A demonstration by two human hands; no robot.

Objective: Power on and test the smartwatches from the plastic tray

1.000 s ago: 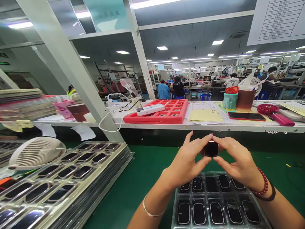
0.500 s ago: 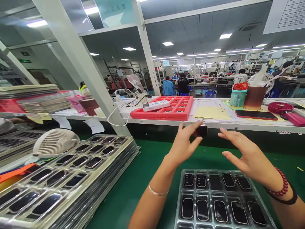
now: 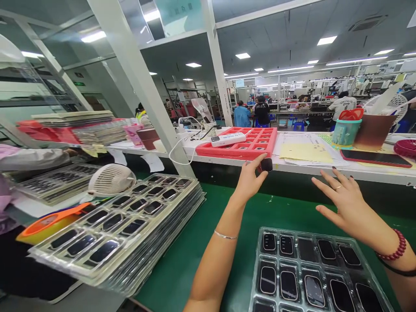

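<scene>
Pinched between the thumb and fingers of my left hand (image 3: 251, 177) is a smartwatch case (image 3: 266, 164) with a dark face, held up just in front of the shelf edge. My right hand (image 3: 344, 199) hovers above the green mat to the right, fingers spread, holding nothing. Below both hands lies a clear plastic tray (image 3: 258, 255) of watch cases in separate pockets. Two cases in its back row show lit white marks on their screens; the others are dark. One back-row pocket between them, the third from the left, holds no case.
At left, a tall stack of trays (image 3: 169, 221) holds more watch cases, with a white fan (image 3: 112, 180) behind it. A red foam tray (image 3: 271, 141), papers (image 3: 302, 151), a phone (image 3: 375, 158) and cups (image 3: 346, 133) stand on the shelf. A co-worker's sleeve (image 3: 35, 160) shows far left.
The view has turned left, bringing in more of the left bench. My left hand has raised the watch case slightly toward the red tray; my right hand's fingers have spread wider.
</scene>
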